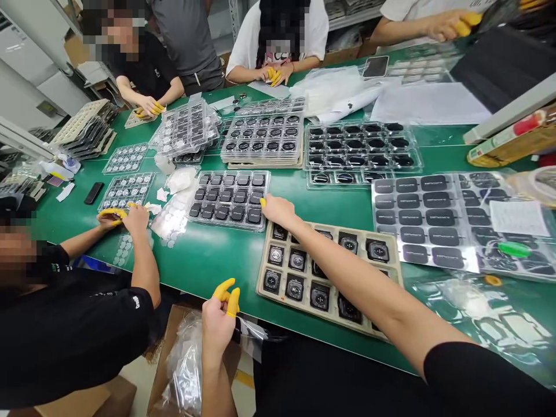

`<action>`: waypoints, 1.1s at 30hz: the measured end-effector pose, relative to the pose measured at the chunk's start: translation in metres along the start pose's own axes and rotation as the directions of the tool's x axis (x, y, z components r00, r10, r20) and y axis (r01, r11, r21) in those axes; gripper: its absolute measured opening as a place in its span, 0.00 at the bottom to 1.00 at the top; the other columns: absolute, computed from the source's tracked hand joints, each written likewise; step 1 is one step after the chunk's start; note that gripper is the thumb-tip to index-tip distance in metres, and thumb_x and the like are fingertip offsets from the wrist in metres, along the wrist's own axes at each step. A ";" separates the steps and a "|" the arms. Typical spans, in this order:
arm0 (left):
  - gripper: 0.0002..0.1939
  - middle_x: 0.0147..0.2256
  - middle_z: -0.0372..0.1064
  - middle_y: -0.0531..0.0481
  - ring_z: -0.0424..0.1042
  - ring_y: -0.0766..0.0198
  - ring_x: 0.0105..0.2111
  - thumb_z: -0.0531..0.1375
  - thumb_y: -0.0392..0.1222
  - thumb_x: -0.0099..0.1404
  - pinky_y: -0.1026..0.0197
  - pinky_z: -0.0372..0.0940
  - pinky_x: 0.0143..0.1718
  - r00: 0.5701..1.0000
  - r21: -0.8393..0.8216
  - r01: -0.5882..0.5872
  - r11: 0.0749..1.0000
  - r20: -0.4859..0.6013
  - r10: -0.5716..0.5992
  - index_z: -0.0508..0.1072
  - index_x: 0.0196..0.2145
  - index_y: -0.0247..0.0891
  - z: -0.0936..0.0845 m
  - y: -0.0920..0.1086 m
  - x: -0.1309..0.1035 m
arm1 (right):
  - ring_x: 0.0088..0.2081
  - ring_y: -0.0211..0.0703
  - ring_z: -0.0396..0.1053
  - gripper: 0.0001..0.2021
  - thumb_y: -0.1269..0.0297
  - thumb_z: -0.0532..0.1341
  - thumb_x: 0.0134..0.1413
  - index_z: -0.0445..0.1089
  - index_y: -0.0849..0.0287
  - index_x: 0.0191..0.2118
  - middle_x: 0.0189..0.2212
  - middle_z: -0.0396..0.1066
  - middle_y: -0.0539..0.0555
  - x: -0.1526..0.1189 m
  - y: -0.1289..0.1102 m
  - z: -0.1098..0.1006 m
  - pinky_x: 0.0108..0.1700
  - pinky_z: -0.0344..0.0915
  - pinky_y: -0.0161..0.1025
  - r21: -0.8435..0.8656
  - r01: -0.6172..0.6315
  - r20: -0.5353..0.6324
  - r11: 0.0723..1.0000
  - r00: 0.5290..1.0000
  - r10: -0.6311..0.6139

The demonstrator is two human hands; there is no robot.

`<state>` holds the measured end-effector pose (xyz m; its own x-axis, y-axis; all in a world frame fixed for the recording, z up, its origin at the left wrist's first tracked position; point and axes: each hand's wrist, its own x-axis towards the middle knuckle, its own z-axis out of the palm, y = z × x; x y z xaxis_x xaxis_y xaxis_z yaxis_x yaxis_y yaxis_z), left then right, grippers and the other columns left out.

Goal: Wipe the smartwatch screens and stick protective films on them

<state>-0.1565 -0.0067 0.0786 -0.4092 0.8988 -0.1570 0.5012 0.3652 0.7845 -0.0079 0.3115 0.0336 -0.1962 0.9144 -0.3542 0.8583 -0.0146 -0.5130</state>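
My right hand (278,209), its fingers closed and a yellow cot on one fingertip, is at the right edge of a clear tray (228,223) of dark square pieces. What it grips is hidden. Under my right forearm lies a beige tray (278,301) with watch-like modules in its cells. My left hand (220,315) is raised at the table's front edge, yellow cots on its fingers. It pinches a clear film strip with a dark piece (249,333), which hangs beside the palm.
Trays of black ovals (360,145) and stacked clear trays (263,136) stand behind. Sheets of black labels (428,220) lie right. A co-worker's hands (125,219) work at the left; other people sit across. Below the edge is a box of plastic bags (186,359).
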 end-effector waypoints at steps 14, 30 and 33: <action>0.12 0.36 0.85 0.49 0.84 0.50 0.42 0.73 0.55 0.70 0.53 0.78 0.37 0.896 0.252 -0.344 0.905 0.377 0.235 0.87 0.48 0.52 0.019 0.083 0.056 | 0.55 0.60 0.76 0.13 0.57 0.59 0.75 0.75 0.56 0.55 0.53 0.79 0.64 -0.191 0.193 -0.037 0.56 0.73 0.50 0.035 0.170 -0.347 0.985 0.926 -0.148; 0.24 0.29 0.77 0.51 0.75 0.60 0.28 0.62 0.61 0.76 0.57 0.72 0.40 0.928 0.298 -0.343 0.891 -0.042 0.371 0.84 0.55 0.41 0.082 0.102 0.084 | 0.44 0.58 0.72 0.08 0.70 0.64 0.70 0.71 0.56 0.52 0.44 0.75 0.61 -0.293 0.226 -0.031 0.40 0.67 0.48 -0.243 0.193 -0.141 0.951 0.963 -0.231; 0.22 0.28 0.78 0.52 0.75 0.61 0.27 0.63 0.59 0.76 0.58 0.73 0.38 0.920 0.249 -0.389 0.887 0.058 0.387 0.84 0.54 0.40 0.078 0.096 0.071 | 0.44 0.58 0.71 0.09 0.73 0.63 0.70 0.71 0.57 0.52 0.44 0.76 0.62 -0.296 0.226 -0.029 0.40 0.66 0.49 -0.232 0.196 -0.102 0.953 0.969 -0.224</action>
<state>-0.0779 0.1114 0.0957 -0.1384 0.9826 0.1242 0.7936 0.0350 0.6074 0.2583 0.0496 0.0452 -0.3337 0.9309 -0.1485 0.8893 0.2587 -0.3771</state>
